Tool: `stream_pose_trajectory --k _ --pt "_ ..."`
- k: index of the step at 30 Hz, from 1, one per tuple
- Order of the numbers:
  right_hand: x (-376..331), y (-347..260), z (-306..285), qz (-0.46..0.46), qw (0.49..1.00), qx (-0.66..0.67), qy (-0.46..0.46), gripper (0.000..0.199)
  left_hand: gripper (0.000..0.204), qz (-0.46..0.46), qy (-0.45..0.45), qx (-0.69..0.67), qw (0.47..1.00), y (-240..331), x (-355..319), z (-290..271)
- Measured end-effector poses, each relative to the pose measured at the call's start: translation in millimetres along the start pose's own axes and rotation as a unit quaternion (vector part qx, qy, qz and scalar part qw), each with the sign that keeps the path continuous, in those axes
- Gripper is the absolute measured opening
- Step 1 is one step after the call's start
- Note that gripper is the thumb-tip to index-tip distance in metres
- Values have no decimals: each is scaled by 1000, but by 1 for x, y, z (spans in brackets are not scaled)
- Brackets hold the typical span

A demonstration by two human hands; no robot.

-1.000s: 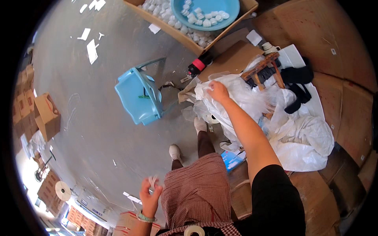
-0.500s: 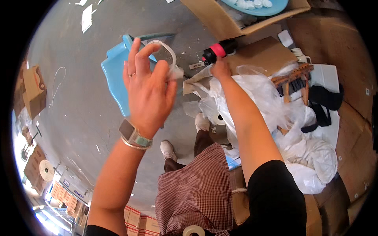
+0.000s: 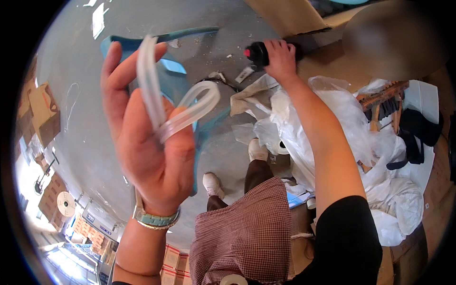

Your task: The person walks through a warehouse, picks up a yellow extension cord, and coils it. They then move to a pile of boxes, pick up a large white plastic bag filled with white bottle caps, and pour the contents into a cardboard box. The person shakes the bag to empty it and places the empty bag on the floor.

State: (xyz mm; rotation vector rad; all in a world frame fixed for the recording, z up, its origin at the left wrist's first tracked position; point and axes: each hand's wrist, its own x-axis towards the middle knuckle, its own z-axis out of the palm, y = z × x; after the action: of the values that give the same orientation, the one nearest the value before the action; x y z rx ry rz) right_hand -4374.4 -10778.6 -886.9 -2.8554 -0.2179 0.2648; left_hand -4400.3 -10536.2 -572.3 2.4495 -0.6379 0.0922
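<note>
A looped length of translucent white plastic tubing (image 3: 204, 103) is pinched between the thumb and fingers of my left hand (image 3: 149, 152), raised palm up close in front of me. Two of that hand's fingers stretch upward, and the watch strap shows on its wrist. Farther off to the right, my right hand (image 3: 282, 64) wraps round a black bottle (image 3: 259, 53) with a small red tip, lying on its side by the cardboard. Most of the bottle's body is covered by the fingers. Behind my left hand stands a blue plastic chair (image 3: 173, 83), partly hidden.
Crumpled clear plastic bags (image 3: 327, 118) spread beneath my right forearm. Beyond them lie a brown slatted piece (image 3: 382, 97) and a black cap (image 3: 420, 128). An open cardboard box (image 3: 289, 16) stands at the top. Paper scraps (image 3: 98, 21) litter the grey floor.
My left hand has come nearer and turned its palm up, bringing the tubing loop into plain sight. My right hand has moved from beside the bottle to a grip around it.
</note>
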Motion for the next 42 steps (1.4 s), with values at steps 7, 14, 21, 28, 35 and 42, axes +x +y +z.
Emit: stream_pose_trajectory --k 7,14,21,28,35,42 --pt "8 -59 -7 14 935 344 83 79 30 -63 29 -4 998 5 -2 5" --pt "7 -75 35 11 923 370 110 82 31 -41 21 0 999 -1 -5 7" --pt "-9 -67 57 143 945 263 129 62 31 -55 -3 23 998 2 -4 1" --pt "-36 -100 127 100 993 55 34 14 29 -59 47 9 997 1 -5 7" --pt "-56 -88 146 106 993 39 33 14 31 -48 4 20 999 -6 -6 1" --pt "-179 -168 41 157 919 356 -69 27 44 -261 241 -372 858 -3 -54 -27"
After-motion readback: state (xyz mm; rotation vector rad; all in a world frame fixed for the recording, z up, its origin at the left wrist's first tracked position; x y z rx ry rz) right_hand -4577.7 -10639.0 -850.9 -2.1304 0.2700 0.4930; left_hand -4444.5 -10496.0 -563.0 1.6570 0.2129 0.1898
